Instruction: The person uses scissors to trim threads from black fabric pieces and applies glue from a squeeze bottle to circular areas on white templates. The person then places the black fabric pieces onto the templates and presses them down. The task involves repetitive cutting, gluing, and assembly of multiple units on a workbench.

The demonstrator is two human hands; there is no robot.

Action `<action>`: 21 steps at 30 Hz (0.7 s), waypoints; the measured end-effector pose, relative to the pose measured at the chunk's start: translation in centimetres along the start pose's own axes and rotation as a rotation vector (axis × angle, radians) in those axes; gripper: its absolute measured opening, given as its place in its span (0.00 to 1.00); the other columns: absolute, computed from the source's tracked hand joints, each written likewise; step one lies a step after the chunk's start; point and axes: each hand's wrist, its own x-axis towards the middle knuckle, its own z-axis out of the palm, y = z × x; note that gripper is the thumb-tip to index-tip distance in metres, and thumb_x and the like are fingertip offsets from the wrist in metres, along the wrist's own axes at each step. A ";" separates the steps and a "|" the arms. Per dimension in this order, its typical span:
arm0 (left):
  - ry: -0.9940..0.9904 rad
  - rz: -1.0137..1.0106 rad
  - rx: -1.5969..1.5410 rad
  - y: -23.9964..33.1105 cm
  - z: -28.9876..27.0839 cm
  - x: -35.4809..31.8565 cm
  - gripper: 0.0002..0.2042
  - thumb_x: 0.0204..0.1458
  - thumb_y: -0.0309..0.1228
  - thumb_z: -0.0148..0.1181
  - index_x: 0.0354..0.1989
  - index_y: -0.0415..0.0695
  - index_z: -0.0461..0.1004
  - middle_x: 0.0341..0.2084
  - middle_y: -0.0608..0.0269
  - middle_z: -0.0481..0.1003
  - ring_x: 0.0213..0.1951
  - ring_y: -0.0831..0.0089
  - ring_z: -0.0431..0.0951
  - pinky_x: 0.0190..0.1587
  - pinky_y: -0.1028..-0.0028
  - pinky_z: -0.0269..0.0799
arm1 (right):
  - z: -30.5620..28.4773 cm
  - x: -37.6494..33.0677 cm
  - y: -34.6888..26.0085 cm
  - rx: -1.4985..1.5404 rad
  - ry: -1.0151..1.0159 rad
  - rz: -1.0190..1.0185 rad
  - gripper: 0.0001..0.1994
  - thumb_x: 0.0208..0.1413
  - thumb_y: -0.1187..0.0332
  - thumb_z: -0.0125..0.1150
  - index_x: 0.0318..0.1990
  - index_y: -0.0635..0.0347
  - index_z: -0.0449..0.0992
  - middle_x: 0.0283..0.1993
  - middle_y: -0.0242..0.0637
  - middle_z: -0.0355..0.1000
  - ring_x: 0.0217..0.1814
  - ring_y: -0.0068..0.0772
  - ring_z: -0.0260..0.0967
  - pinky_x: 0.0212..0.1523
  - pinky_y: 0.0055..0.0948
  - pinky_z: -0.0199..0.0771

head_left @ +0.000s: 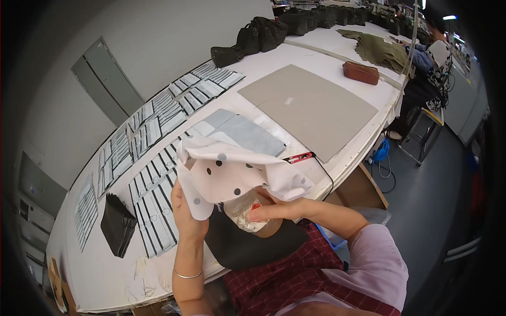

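A white cloth (274, 171) with dark and grey dots is bunched up in front of me. My left hand (188, 218) grips its left side, the fingers mostly hidden behind the cloth. My right hand (282, 208) is closed on a shiny, clear-and-brownish rounded thing (243, 215) with a red mark, its thumb pressed on top; I cannot make out its kind. The cloth's right side hangs over that hand. Beneath both hands, a black sheet of material (250, 247) lies across the table edge and my lap.
A white table (153, 279) bears rows of black-and-pale strips (158, 124), a black stack (117, 226), grey sheets (237, 129), a beige board (311, 105) and a red cutter (300, 157). Farther off are black bags (261, 34), a brown pouch (361, 72), green fabric (379, 50) and a seated person (435, 63).
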 end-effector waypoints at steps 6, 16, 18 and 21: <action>0.041 0.018 0.128 1.0 0.7 0.2 0.14 0.61 0.24 0.57 0.54 0.36 0.72 0.42 0.62 0.79 0.38 0.80 0.79 0.40 0.79 0.76 | 0.7 -0.8 2.1 0.425 0.003 0.184 0.30 0.53 0.68 0.73 0.62 0.61 0.68 0.54 0.35 0.73 0.57 0.24 0.69 0.56 0.26 0.72; -0.013 0.146 0.237 1.7 0.1 -1.4 0.14 0.65 0.31 0.53 0.54 0.36 0.72 0.42 0.62 0.77 0.40 0.80 0.77 0.42 0.80 0.73 | 1.7 -0.3 1.2 0.856 -0.445 0.139 0.20 0.59 0.66 0.66 0.55 0.65 0.71 0.45 0.49 0.76 0.43 0.40 0.79 0.40 0.36 0.82; -0.010 0.154 0.249 1.9 -0.1 -1.5 0.14 0.65 0.30 0.52 0.54 0.36 0.72 0.43 0.62 0.77 0.40 0.80 0.77 0.42 0.80 0.73 | 1.9 -0.1 1.9 0.737 -0.364 0.067 0.20 0.60 0.63 0.66 0.54 0.65 0.71 0.44 0.48 0.77 0.42 0.39 0.78 0.40 0.33 0.81; 0.031 0.170 0.269 1.9 -0.2 -1.5 0.13 0.66 0.29 0.50 0.53 0.36 0.72 0.44 0.62 0.76 0.40 0.80 0.76 0.43 0.79 0.72 | 1.7 -0.2 3.5 0.153 -0.162 -0.055 0.24 0.59 0.58 0.67 0.55 0.65 0.70 0.45 0.48 0.77 0.40 0.37 0.78 0.42 0.29 0.79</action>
